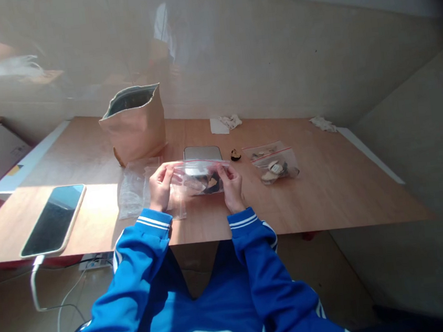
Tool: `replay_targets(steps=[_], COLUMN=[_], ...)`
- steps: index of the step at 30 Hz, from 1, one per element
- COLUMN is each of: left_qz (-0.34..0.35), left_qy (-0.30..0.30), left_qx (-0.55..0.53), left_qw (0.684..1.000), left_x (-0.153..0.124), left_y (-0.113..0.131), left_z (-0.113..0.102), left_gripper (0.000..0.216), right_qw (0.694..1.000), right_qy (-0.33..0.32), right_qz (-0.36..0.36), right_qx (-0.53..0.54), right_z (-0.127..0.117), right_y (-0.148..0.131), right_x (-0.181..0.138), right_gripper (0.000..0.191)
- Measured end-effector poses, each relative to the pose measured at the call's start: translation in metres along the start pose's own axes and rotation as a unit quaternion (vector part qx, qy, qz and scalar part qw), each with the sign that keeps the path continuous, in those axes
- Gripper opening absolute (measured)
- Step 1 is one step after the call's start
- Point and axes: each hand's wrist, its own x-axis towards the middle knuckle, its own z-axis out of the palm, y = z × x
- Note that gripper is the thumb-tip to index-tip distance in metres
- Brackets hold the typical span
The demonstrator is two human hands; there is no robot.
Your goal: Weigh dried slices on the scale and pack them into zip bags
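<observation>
A clear zip bag [195, 183] with a red seal line is stretched between my two hands. My left hand [161, 185] pinches its left top corner, and my right hand [231, 186] pinches the right one. Dark and pale pieces show through the plastic; their kind I cannot make out. Just behind the bag lies a flat silver-topped device [203, 152], partly covered by it. To the right rest filled zip bags [275, 170] holding pale slices, near one loose dark-edged piece [235, 155]. Flat clear bags [132, 191] lie beside my left hand.
A brown paper pouch [138, 127] stands with its top gaping at the back left. A phone [55, 220] on a white cable lies near the front left edge. Crumpled tissues [230, 122] sit along the back of the wooden table [338, 185], against the wall.
</observation>
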Motion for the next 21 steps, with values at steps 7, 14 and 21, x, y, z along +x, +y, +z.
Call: replay_targets(steps=[7,14,21], left_qz=[-0.016,-0.027,-0.025], left_qy=[0.047,0.107,0.111], left_qx=[0.001,-0.024,-0.034], left_qw=[0.999,0.994,0.993], left_x=[-0.002,-0.002,-0.002], left_y=[-0.021,-0.024,-0.023], left_z=[0.002,0.000,0.001], left_gripper=[0.035,0.031,0.031], right_qw=[0.989,0.988,0.991], right_qy=[-0.036,0.002,0.037], right_qz=[-0.080,-0.072,-0.072], right_qx=[-0.119,-0.139,-0.109], right_z=[-0.003,-0.006,-0.006], right_y=[0.004,0.004,0.010], right_x=[-0.008,-0.005,-0.001], right_gripper=[0.044,0.046,0.035])
